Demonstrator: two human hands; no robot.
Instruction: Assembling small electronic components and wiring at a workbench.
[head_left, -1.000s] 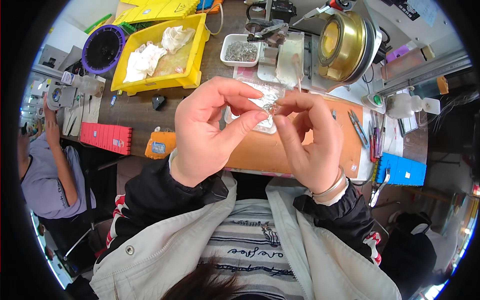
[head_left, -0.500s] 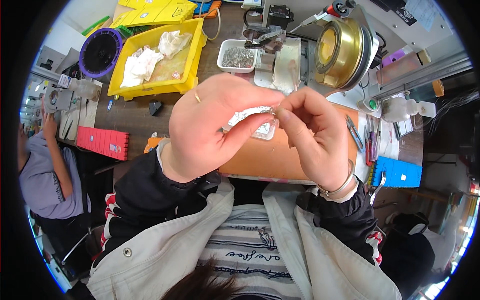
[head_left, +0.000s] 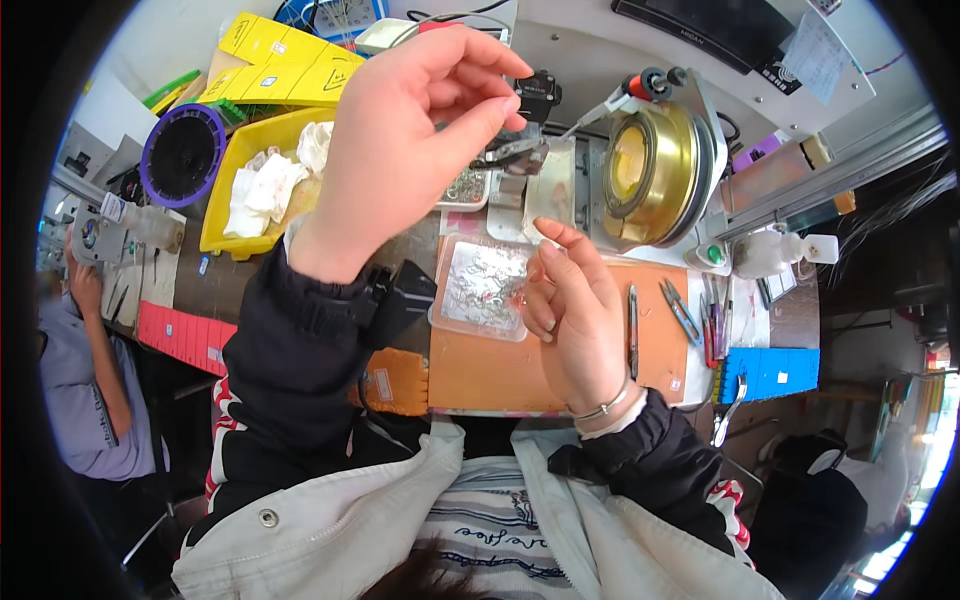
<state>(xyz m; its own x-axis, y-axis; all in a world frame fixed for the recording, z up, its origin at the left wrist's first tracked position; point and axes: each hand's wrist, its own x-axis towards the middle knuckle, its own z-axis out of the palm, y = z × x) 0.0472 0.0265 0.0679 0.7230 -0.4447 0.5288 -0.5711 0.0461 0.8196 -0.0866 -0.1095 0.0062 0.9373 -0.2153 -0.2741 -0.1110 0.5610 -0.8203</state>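
My left hand (head_left: 400, 130) is raised over the back of the bench, its thumb and forefinger pinched beside a black clamp-like device (head_left: 520, 150). Whatever sits between those fingertips is too small to make out. Lower down, my right hand (head_left: 578, 315) hovers at the right edge of a clear plastic box (head_left: 447, 318) of small shiny metal parts. Its fingers curl loosely, with the forefinger apart from the thumb and nothing visible between them. Behind the left wrist, a white tray (head_left: 477, 201) of small metal pieces is partly hidden.
A yellow bin (head_left: 222, 205) with white cloths stands left. Right of the device sits a brass-coloured round machine part (head_left: 650, 175). On the orange mat (head_left: 490, 375) lie a pen-like tool (head_left: 632, 330) and pliers (head_left: 680, 312). Another person (head_left: 95, 380) sits at far left.
My hands were pinched together over the clear box and have parted. The left has risen toward the device at the back; the right has dropped slightly and loosened. The box is now plainly visible.
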